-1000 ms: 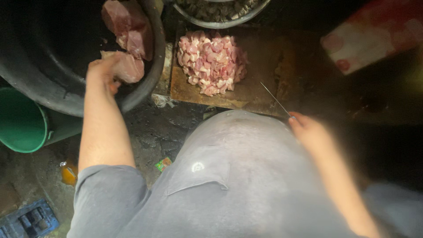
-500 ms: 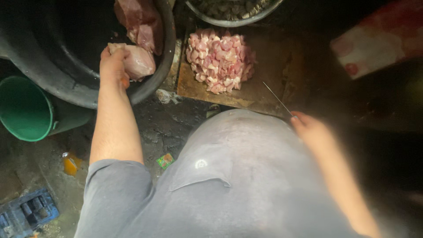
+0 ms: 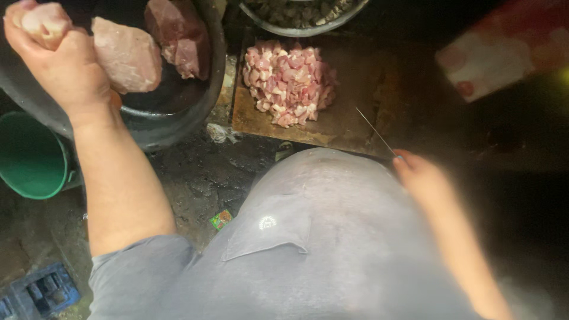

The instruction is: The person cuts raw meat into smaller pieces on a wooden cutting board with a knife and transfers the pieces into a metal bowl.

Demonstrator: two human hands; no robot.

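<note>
**Desk:** What has changed since the frame a half-second back?

**Photographer:** Lifted higher and further toward the upper left corner of the view, the person's left hand (image 3: pixel 59 65) now holds its slab of raw meat (image 3: pixel 41 21) up over the near rim of the big dark basin (image 3: pixel 207 89), where before the hand sat lower inside it. The right hand has barely shifted.

**Desk:** How is that left hand gripping?

**Photographer:** Fingers curled tight around the pale pink slab, fist closed on it. Two more large cuts lie in the basin: a pale one (image 3: pixel 127 53) just beside the hand and a darker red one (image 3: pixel 178 35) behind it.

**Desk:** And the right?

**Photographer:** The right hand (image 3: pixel 424 178) is blurred, low at the edge of the grey shirt (image 3: pixel 320 237). It is closed on the handle of a thin knife (image 3: pixel 373 130), whose blade angles up over the wooden chopping board (image 3: pixel 349 118).

**Desk:** What is on the board?

**Photographer:** A heap of diced pink meat (image 3: pixel 290 83), well apart from the blade. A round metal bowl (image 3: pixel 305 15) touches the board's far edge.

**Desk:** Surroundings?

**Photographer:** A green bucket (image 3: pixel 29 157) stands by the basin, a blue crate (image 3: pixel 41 293) lies at lower left, and a red and white package (image 3: pixel 504 53) at upper right.
</note>
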